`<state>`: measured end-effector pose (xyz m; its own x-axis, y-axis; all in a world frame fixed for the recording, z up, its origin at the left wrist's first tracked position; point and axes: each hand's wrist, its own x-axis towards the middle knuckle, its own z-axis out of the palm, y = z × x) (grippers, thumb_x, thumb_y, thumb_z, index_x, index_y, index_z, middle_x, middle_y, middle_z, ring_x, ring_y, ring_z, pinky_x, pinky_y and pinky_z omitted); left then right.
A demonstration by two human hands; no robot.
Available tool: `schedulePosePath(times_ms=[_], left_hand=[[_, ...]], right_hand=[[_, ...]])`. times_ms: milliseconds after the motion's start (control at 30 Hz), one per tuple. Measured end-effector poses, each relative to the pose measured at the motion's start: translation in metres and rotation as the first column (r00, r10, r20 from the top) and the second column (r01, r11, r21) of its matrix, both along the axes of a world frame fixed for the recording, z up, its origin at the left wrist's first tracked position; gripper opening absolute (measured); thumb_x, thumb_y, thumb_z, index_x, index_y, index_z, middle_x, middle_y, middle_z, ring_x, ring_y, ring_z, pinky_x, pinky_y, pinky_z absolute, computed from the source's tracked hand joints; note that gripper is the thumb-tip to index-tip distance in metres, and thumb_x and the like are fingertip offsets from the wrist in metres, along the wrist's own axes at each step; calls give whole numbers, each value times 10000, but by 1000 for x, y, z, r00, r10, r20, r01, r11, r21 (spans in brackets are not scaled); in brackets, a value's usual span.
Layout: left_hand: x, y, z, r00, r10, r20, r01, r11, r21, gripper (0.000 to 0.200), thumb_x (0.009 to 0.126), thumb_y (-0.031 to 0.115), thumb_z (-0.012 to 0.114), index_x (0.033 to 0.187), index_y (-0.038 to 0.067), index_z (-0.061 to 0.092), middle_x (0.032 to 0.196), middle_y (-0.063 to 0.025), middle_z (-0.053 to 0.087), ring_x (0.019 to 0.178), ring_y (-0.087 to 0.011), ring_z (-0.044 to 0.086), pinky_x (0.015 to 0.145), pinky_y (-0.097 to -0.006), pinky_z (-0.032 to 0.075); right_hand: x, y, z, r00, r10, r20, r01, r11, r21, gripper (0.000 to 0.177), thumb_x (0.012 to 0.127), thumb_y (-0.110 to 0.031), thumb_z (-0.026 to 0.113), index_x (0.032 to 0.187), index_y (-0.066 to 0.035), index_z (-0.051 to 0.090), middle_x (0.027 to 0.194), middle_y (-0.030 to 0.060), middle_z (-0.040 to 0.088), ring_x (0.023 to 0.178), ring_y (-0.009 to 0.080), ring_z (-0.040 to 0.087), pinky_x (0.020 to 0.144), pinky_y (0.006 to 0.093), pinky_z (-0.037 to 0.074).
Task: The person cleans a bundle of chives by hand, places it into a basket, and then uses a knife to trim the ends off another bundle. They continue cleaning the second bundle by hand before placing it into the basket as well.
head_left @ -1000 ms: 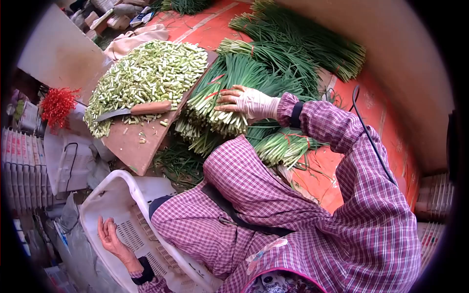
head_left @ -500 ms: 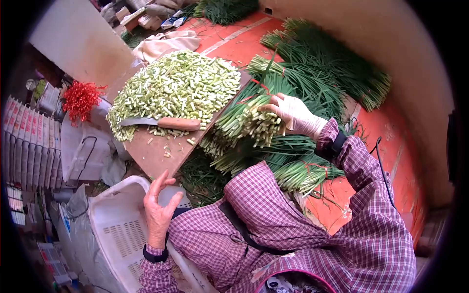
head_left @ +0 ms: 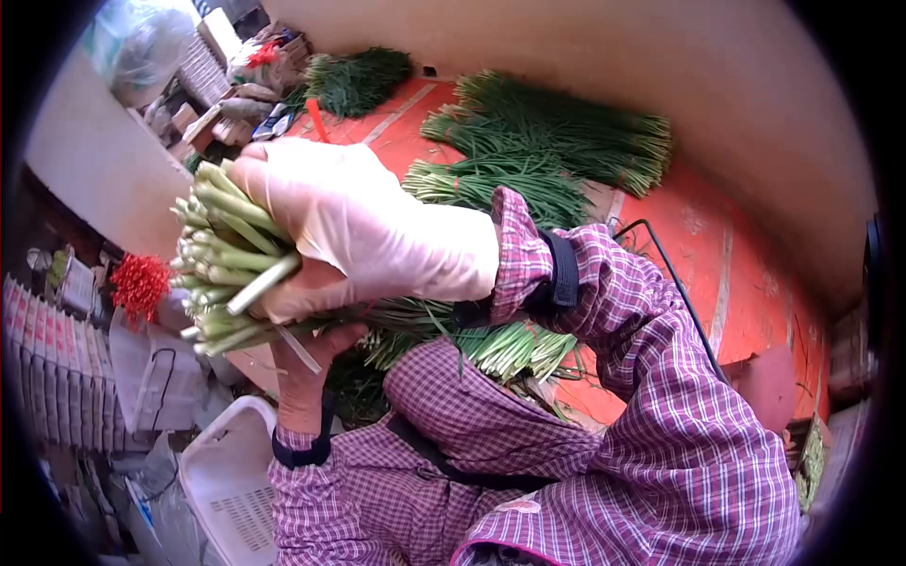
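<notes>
My right hand [head_left: 368, 222], in a thin whitish glove, is wrapped round a bunch of chives [head_left: 226, 269] lifted close to the camera. The pale cut stem ends point left, and the green leaves trail back under the wrist. My bare left hand [head_left: 304, 373] is just below the bunch, thumb toward the stems; its fingers are hidden behind them. A brown board [head_left: 257, 366] peeks out beneath. The raised bunch and my right hand cover the chopped pieces and knife on it.
More chive bundles [head_left: 557, 141] lie on the orange floor sheet [head_left: 694, 226] by the wall, and others [head_left: 519, 349] beside my knee. A white plastic basket [head_left: 212, 472] stands at lower left. Red ties [head_left: 142, 286] hang near stacked white crates [head_left: 57, 368].
My right hand has picked up the bunch of chives and brought it up and left, over the board. The left hand has moved under it. The view has shifted.
</notes>
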<state>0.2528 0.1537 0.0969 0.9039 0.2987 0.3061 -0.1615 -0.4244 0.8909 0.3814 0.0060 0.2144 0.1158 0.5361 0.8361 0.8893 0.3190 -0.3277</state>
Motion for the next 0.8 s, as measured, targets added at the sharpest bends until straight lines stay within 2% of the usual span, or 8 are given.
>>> schedulePosePath(times_ms=[167,233,267,367,467,500,633,800], left_hand=[[-48,27,91,883,253,395,-50,888,-457,718,679,56,767,1317,42,438,1196,-28,512,1104,-178,487,1002,-335,372],[-79,24,141,794,263,549,-148,958,-245,717,712,27,735,1358,44,426,1231,-51,517,1131,-189,496,1017,-331,358],[-101,39,160,818,295,494,-226,954,-196,714,718,46,737,1361,33,427,1226,-68,537,1130,-198,517,1009,-330,373],[-151,66,206,815,370,445,-435,899,49,696,715,114,755,1335,13,455,1220,-93,573,1075,-210,580,976,-316,422],[-183,90,223,848,463,258,-530,722,444,695,711,172,772,1312,2,469,1238,-111,570,1045,-214,599,955,-321,449],[-182,93,209,859,427,282,-512,726,459,754,682,236,793,1317,14,452,1210,-125,583,1025,-240,612,938,-354,474],[-175,119,137,797,541,269,-495,329,804,941,564,292,823,1362,57,384,1128,-137,528,1038,-271,574,910,-397,504],[-145,138,17,792,609,33,-422,508,751,921,537,258,791,1337,42,391,1115,-167,505,1025,-316,557,884,-418,492]], right_hand=[[-53,54,59,841,457,-289,-422,889,180,420,662,-296,812,939,-26,646,821,135,680,777,257,682,704,349,538],[-63,60,85,820,445,-359,-451,890,72,490,724,-339,798,1009,25,635,893,171,692,826,260,689,751,344,552],[-53,70,90,755,540,-373,-624,765,-156,1043,771,-607,685,1500,-89,148,1529,172,247,1366,426,294,1074,528,336],[-50,105,42,834,489,-257,-436,868,237,409,858,-243,706,1141,23,577,1087,75,666,847,150,647,777,307,538],[-22,149,-56,986,-127,-111,93,957,-276,479,878,-418,613,1118,-4,605,997,174,675,921,304,659,808,390,527],[-22,149,-85,894,-329,304,330,943,48,349,864,-358,601,1001,-39,636,868,170,664,799,326,650,689,436,514],[-40,170,-185,951,-302,69,295,817,-495,243,846,-274,619,788,-38,633,718,200,634,693,368,638,637,443,502],[-36,178,-201,945,-266,-190,103,793,-600,252,852,-257,626,817,-16,693,769,228,654,689,361,656,652,421,516]])
